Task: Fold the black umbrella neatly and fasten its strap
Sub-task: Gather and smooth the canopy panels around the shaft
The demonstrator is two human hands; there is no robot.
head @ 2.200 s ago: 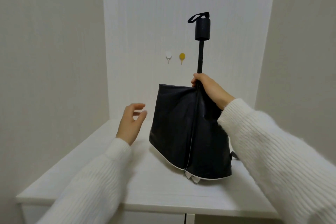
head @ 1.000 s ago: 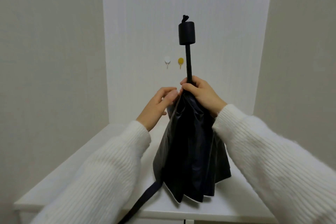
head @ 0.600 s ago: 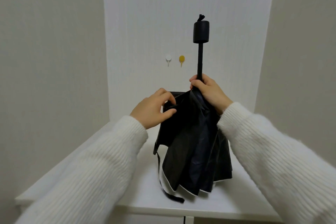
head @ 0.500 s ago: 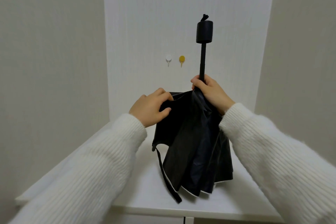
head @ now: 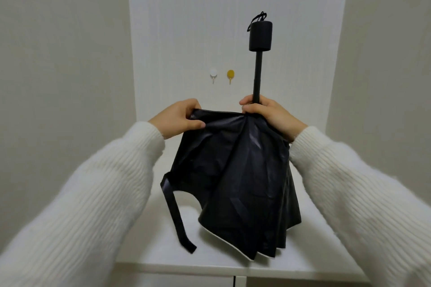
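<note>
While the umbrella [head: 242, 182] stands handle-up, both hands grip it.
Right hand [head: 270, 115] closed on the shaft, left hand [head: 179, 116] pinching soft, slippery cloth; strap [head: 177, 214] hangs left.

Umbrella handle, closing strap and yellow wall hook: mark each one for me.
umbrella handle [head: 260, 35], head view, middle of the black cylinder atop the shaft.
closing strap [head: 176, 214], head view, midway along the hanging band.
yellow wall hook [head: 230, 73], head view, its round pad.

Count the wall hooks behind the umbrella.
2, side by side on the back wall, left of the umbrella shaft: white hook on the left, yellow hook on the right. More could be hidden behind the canopy.
</note>
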